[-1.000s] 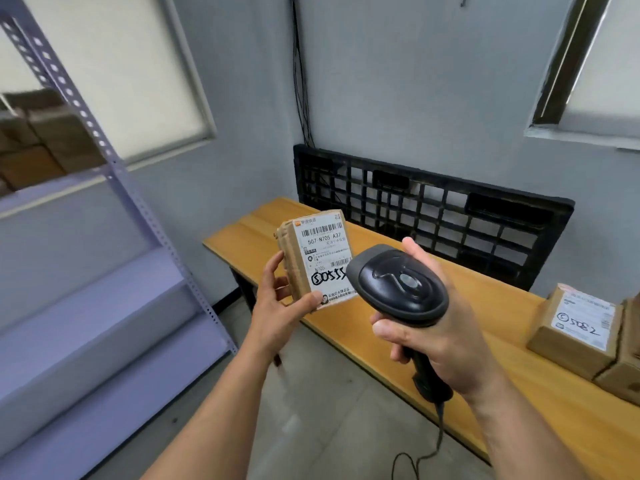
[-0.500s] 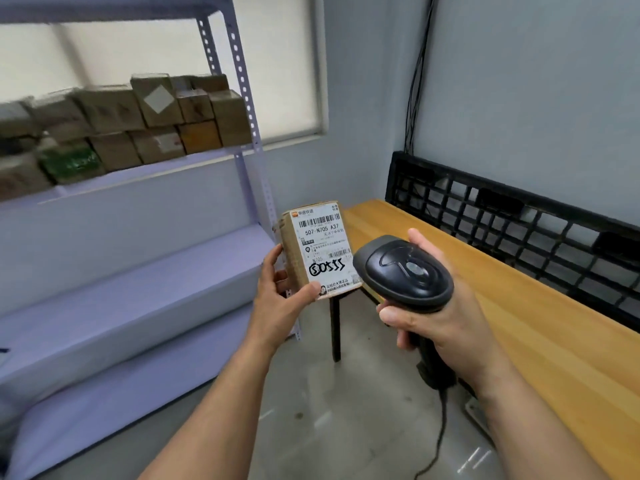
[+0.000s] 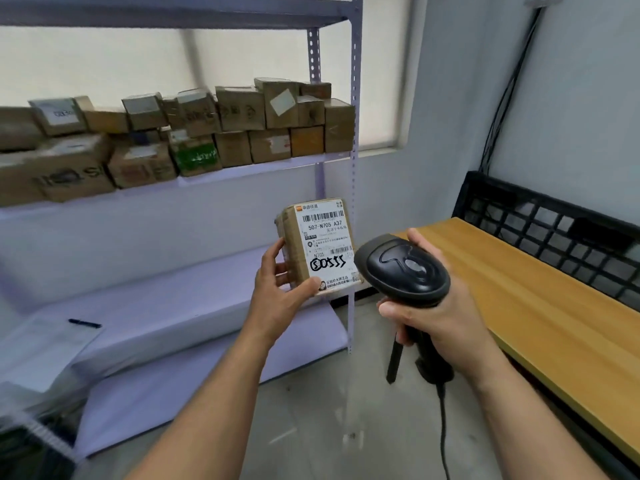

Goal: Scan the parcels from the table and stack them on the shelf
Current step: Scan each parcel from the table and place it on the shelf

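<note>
left hand (image 3: 277, 296) grips small brown white-labelled cardboard parcel (image 3: 322, 247), aloft before the pale lilac metal shelf (image 3: 242, 172) | right hand (image 3: 440, 323) wrapped round black handheld scanner (image 3: 405, 271) just beside it | brown boxes (image 3: 239, 112) already stacked there, this one not yet shelved

Since 1 s ago: parcel (image 3: 325, 244) and scanner (image 3: 405, 271) carried left, away from over the table (image 3: 519, 299); both now held before the shelf (image 3: 166, 306), its stacked boxes (image 3: 242, 126) brought into view
</note>
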Motion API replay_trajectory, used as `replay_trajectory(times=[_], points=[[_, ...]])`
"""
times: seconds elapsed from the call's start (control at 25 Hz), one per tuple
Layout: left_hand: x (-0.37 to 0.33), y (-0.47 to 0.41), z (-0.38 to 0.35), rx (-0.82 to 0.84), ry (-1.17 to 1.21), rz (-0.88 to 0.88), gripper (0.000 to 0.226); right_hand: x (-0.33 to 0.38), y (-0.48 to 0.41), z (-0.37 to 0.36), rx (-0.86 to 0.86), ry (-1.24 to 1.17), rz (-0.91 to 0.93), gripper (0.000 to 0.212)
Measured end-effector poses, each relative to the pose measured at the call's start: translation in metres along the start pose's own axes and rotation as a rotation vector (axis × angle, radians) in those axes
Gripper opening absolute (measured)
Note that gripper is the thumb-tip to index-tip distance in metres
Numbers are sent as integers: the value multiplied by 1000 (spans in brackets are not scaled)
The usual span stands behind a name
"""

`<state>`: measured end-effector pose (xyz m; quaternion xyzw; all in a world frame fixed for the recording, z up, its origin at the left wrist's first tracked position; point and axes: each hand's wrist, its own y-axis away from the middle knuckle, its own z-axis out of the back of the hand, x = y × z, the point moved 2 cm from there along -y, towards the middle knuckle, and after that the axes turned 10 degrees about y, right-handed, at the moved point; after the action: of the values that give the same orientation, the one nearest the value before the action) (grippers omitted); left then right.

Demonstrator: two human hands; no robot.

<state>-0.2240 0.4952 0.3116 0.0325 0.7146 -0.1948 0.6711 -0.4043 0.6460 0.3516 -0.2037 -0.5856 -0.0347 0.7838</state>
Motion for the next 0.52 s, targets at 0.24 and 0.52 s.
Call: replay_trajectory(times=[0.24,0.52], points=[[-8,-28,78,-111,-50,-7,79,8,-52,-68,120,-13,34,98],[-20,-92,151,-221,-116,-51,71,22,-131,-130,186,14,121,99]])
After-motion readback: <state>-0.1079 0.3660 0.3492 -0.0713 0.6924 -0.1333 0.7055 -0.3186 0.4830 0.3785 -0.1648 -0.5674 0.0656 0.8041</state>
